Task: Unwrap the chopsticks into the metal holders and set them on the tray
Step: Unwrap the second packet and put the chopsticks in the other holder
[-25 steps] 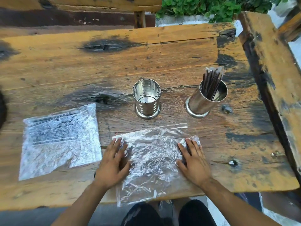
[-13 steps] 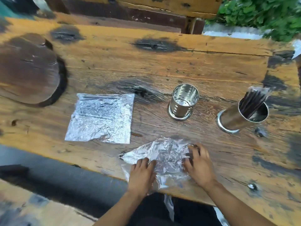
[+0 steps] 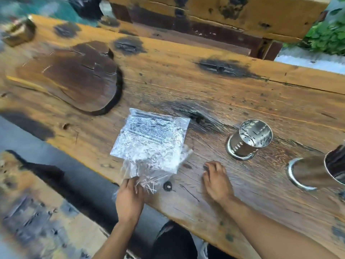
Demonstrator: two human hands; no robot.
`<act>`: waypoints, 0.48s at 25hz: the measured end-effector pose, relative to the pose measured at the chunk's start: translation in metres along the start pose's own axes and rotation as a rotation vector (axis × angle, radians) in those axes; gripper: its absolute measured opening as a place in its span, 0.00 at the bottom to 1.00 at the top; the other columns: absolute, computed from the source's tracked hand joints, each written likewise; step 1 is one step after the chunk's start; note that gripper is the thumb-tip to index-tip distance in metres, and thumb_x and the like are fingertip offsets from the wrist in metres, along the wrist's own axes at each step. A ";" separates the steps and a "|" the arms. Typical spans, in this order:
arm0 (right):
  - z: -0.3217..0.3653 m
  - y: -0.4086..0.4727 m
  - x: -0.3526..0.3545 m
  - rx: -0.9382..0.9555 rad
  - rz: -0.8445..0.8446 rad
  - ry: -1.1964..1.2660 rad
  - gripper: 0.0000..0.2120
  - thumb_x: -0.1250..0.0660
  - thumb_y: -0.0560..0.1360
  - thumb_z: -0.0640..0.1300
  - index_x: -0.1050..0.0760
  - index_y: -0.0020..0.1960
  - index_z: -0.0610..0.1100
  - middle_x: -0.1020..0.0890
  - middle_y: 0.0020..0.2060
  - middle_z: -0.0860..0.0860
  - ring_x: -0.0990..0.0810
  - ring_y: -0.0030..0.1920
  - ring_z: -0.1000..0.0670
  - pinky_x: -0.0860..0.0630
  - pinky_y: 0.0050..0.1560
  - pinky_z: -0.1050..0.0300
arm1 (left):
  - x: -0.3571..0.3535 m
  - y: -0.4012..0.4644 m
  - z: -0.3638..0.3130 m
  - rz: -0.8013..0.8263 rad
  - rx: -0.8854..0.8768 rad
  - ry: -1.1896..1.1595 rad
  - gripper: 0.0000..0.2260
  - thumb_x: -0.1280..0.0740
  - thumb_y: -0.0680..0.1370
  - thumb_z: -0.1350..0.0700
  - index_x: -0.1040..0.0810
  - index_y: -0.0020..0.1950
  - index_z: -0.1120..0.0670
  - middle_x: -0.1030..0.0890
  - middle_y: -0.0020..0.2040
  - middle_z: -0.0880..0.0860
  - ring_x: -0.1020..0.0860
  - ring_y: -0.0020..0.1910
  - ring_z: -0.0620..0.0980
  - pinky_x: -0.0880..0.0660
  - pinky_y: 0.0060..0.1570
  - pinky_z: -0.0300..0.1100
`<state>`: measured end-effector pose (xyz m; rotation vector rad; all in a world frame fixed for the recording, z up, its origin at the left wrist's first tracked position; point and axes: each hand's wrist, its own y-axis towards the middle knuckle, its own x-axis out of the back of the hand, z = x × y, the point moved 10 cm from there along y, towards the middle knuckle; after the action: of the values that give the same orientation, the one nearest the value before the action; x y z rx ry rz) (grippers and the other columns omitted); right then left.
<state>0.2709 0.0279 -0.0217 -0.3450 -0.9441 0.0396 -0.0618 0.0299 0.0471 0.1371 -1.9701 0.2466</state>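
Plastic wrapper [image 3: 149,165], crumpled and near weightless, hangs from our left hand [image 3: 129,198], whose grip pinches its lower corner over the sealed chopstick pack [image 3: 151,136] on the bench [image 3: 186,86]. Our right hand [image 3: 216,179] rests open (slippery film: pinch an edge).

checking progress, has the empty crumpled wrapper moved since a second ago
Yes. The left hand has carried the crumpled wrapper left, away from the empty holder, onto the flat packet.
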 end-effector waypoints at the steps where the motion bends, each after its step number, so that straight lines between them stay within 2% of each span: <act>1: 0.022 0.016 -0.006 0.042 0.009 -0.028 0.21 0.40 0.82 0.47 0.31 0.74 0.44 0.30 0.69 0.46 0.32 0.69 0.45 0.32 0.73 0.52 | 0.006 0.025 0.009 -0.021 0.022 -0.010 0.12 0.31 0.78 0.62 0.18 0.61 0.56 0.18 0.57 0.56 0.18 0.50 0.62 0.22 0.47 0.52; 4: 0.092 0.059 -0.026 0.157 0.042 -0.134 0.26 0.38 0.80 0.47 0.35 0.78 0.46 0.35 0.74 0.44 0.38 0.75 0.44 0.40 0.79 0.48 | 0.011 0.111 0.019 -0.016 -0.007 -0.015 0.11 0.33 0.79 0.59 0.18 0.61 0.55 0.19 0.57 0.57 0.18 0.49 0.63 0.21 0.48 0.53; 8: 0.178 0.124 -0.064 0.203 0.079 -0.188 0.31 0.36 0.80 0.49 0.39 0.81 0.48 0.45 0.81 0.42 0.51 0.82 0.39 0.58 0.81 0.43 | 0.004 0.236 -0.004 0.097 -0.151 0.045 0.16 0.38 0.78 0.52 0.20 0.62 0.53 0.20 0.58 0.56 0.18 0.50 0.62 0.20 0.49 0.55; 12: 0.199 0.166 -0.096 0.157 0.153 -0.239 0.35 0.33 0.80 0.52 0.45 0.82 0.53 0.52 0.83 0.45 0.60 0.82 0.39 0.64 0.80 0.40 | -0.012 0.331 -0.058 0.147 -0.290 0.110 0.15 0.36 0.79 0.56 0.21 0.65 0.56 0.22 0.59 0.59 0.21 0.55 0.63 0.21 0.52 0.57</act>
<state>0.0747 0.2214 -0.0414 -0.2699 -1.1419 0.2994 -0.0749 0.3645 0.0225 -0.2059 -1.8859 0.0599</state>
